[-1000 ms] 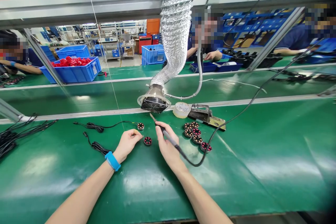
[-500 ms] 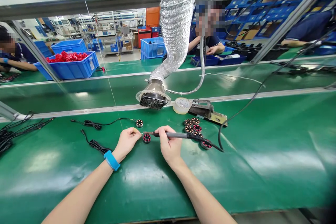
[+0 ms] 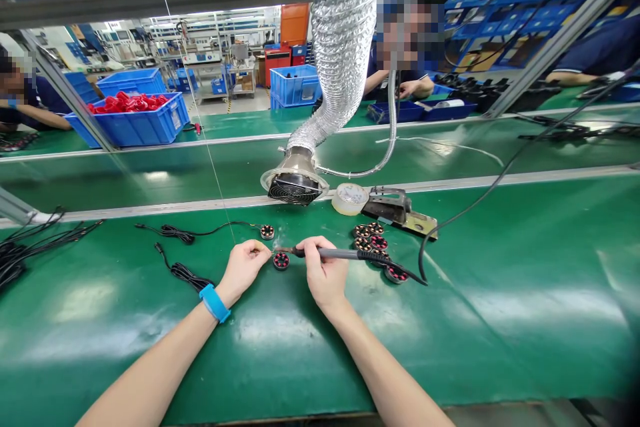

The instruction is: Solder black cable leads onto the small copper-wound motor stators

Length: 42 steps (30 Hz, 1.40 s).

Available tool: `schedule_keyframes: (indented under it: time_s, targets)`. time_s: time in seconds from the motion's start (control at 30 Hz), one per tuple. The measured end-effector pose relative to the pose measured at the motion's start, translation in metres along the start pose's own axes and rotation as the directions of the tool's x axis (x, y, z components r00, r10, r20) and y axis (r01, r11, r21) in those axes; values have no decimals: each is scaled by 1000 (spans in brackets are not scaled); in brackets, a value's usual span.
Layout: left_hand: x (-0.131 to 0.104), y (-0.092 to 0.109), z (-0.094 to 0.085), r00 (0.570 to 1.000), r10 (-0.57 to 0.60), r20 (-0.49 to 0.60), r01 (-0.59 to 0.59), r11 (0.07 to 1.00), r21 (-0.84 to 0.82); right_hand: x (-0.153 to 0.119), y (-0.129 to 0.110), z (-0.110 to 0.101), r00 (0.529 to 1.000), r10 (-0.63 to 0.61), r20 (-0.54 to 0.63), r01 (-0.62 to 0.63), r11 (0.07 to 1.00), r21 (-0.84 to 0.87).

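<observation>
My right hand (image 3: 326,273) grips a soldering iron (image 3: 340,253) like a pen, its tip pointing left. My left hand (image 3: 245,270) is closed in a pinch on a thin wire whose end shows at the fingertips, close to the iron's tip. Faint smoke rises there. Just below the tip sits a small round coil part (image 3: 281,261) with red-pink windings. A coiled black cable (image 3: 187,275) runs under my left wrist; whether it joins the pinched wire is hidden. Behind lies another round coil part (image 3: 267,232) attached to a black cable (image 3: 175,235).
Several round coil parts (image 3: 377,241) cluster to the right. Beyond them are a tape roll (image 3: 350,199) and a black metal tool (image 3: 400,210). A fume extractor (image 3: 295,187) hangs above. A thin strand (image 3: 210,153) drops behind my left hand. Black cables (image 3: 15,260) lie left. Co-workers sit opposite.
The view has shifted slightly. Smoke now shows by the iron's tip. Both hands keep nearly the same position and hold.
</observation>
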<state>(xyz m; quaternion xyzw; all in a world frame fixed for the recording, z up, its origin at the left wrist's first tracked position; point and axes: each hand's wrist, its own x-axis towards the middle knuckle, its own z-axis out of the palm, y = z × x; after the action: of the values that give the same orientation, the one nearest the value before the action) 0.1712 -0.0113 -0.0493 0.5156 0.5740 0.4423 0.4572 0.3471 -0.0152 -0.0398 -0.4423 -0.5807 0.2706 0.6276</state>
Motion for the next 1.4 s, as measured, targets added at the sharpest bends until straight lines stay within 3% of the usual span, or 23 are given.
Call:
schedule_keyframes:
  time_s: [0.13, 0.6, 0.77, 1.0, 1.4]
  targets:
    - [0, 0, 0, 1000, 3, 2, -3, 1000, 12, 1, 1, -1, 998, 31, -47, -30, 999, 9]
    - [0, 1, 0, 1000, 5, -4, -5, 1000, 14, 1, 0, 0, 1000, 8, -25, -7, 1000, 8]
    - [0, 2, 0, 1000, 9, 1, -9, 1000, 11, 0, 1, 4, 996, 27, 88, -24, 999, -42]
    - [1, -1, -1, 999, 49, 6, -49, 998, 44, 2, 12, 10, 934, -116, 338, 121, 993, 8]
    - [-6, 7, -3, 991, 128, 40, -133, 973, 186, 1, 21, 19, 885, -184, 428, 194, 981, 21]
